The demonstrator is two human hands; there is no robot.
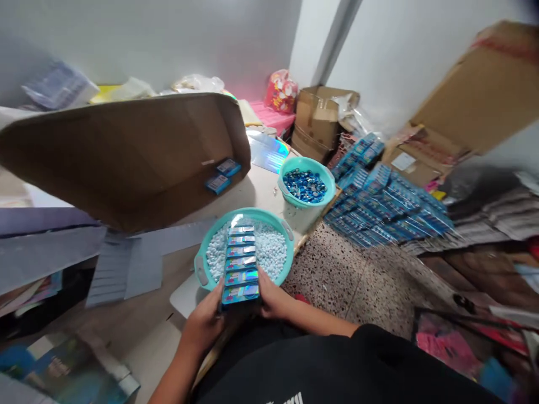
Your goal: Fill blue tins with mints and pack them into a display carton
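Between my two hands is a row of small blue boxes (241, 264), with a shiny clear film at the far end. My left hand (208, 311) grips the near left side of the row, and my right hand (272, 297) grips the near right side. The row is held over a turquoise basin (201, 247) full of small pale bead-like pieces (272, 251). Behind it, to the right, stands a smaller turquoise basin (287, 196) with shiny blue pieces (305, 185). My palms and fingertips are partly hidden by the boxes.
A large cardboard box (126, 151) lies open at the left, with two blue boxes (218, 183) inside. Film-wrapped stacks of blue boxes (387, 207) stand on the floor at the right. Cardboard boxes (320, 118) stand behind. Grey sheets (143, 264) lie at the left.
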